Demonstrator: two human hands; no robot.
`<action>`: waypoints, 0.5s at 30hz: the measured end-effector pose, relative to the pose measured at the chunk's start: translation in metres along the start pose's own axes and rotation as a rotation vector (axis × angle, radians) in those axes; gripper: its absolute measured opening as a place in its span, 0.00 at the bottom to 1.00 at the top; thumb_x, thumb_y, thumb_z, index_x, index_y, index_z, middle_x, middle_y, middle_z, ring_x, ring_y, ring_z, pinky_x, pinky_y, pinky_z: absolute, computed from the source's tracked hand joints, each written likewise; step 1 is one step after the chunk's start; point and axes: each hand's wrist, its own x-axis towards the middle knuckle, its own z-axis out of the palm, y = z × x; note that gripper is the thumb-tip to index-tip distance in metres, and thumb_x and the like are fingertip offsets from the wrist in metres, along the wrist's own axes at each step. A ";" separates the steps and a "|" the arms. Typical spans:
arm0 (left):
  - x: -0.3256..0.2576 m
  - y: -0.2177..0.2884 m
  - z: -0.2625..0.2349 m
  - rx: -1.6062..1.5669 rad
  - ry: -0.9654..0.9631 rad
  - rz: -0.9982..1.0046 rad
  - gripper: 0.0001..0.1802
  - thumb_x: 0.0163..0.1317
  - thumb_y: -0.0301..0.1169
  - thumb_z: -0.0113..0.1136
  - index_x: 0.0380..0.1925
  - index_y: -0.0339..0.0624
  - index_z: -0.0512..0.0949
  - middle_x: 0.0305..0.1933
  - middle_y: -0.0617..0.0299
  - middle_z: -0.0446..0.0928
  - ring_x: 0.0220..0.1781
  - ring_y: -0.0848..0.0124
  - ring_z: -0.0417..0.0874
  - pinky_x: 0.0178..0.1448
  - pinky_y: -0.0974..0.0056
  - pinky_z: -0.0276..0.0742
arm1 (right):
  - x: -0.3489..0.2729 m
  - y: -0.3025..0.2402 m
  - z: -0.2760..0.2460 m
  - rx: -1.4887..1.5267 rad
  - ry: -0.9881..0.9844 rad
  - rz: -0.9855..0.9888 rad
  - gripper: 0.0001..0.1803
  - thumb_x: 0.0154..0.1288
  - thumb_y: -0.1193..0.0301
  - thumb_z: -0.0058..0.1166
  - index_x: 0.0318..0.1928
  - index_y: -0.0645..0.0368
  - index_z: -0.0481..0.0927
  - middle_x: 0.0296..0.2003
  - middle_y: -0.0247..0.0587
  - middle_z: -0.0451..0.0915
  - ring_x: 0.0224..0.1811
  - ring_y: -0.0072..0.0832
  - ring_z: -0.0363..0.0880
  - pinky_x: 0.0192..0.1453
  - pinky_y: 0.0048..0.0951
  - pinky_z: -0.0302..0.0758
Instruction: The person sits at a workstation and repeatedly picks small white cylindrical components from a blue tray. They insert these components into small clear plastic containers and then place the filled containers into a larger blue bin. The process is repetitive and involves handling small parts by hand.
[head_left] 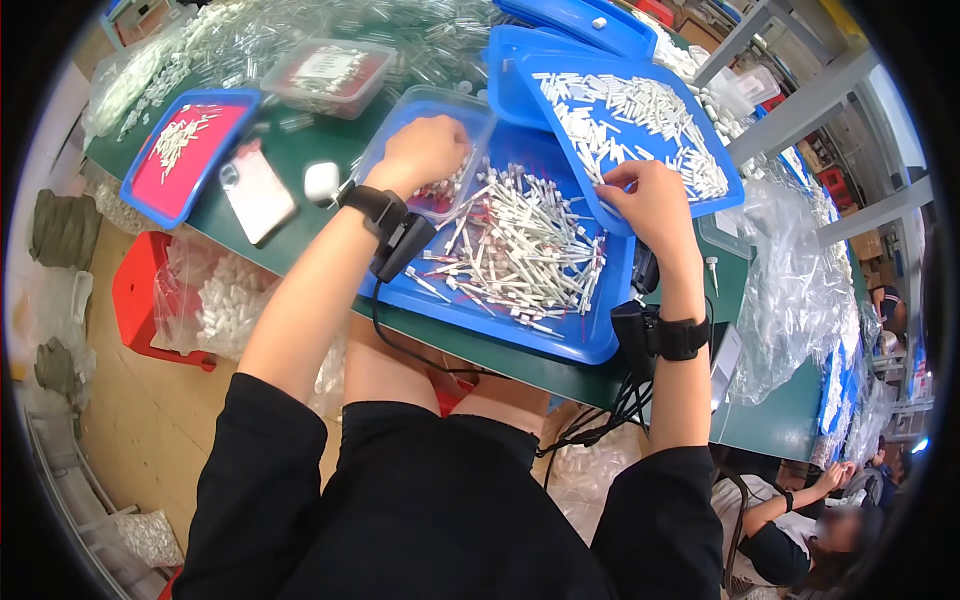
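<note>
My left hand [428, 150] is closed over a clear plastic container [408, 112] that holds small pale pieces. Its fingertips are hidden, so what they hold cannot be seen. The thumb and fingers of my right hand [648, 205] pinch together at the near left edge of a tilted blue tray [715, 132], beside its short white tubes [640, 105]. Whatever lies between those fingertips is too small to make out. Between my hands, a larger blue tray [590, 345] carries a heap of thin white sticks [525, 245], some with reddish ends.
On the left of the green table [240, 235] are a pink-lined blue tray [170, 190], a phone [258, 195], a white earbud case [321, 182] and a lidded box [330, 75]. Clear bags [780, 290] lie right. Cables [600, 420] hang near my right wrist. A co-worker [790, 530] sits lower right.
</note>
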 end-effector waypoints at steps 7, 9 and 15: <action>-0.002 0.020 -0.006 0.199 0.018 -0.187 0.15 0.52 0.42 0.66 0.37 0.47 0.86 0.40 0.51 0.86 0.46 0.52 0.86 0.51 0.53 0.80 | 0.000 0.001 0.007 -0.080 0.102 0.000 0.09 0.57 0.67 0.60 0.36 0.56 0.86 0.33 0.45 0.86 0.38 0.46 0.84 0.45 0.42 0.79; 0.000 0.026 -0.009 0.207 -0.021 -0.206 0.17 0.51 0.39 0.65 0.40 0.45 0.85 0.43 0.50 0.85 0.48 0.51 0.85 0.52 0.53 0.80 | 0.000 0.004 0.010 -0.131 0.162 0.009 0.11 0.57 0.65 0.60 0.38 0.56 0.85 0.34 0.46 0.85 0.39 0.46 0.84 0.45 0.43 0.78; -0.002 0.033 -0.015 0.202 -0.085 -0.200 0.20 0.53 0.35 0.60 0.45 0.40 0.83 0.48 0.46 0.83 0.52 0.50 0.84 0.54 0.53 0.79 | -0.003 -0.003 0.010 -0.189 0.239 -0.052 0.11 0.58 0.64 0.59 0.38 0.56 0.84 0.36 0.47 0.84 0.40 0.47 0.83 0.44 0.44 0.77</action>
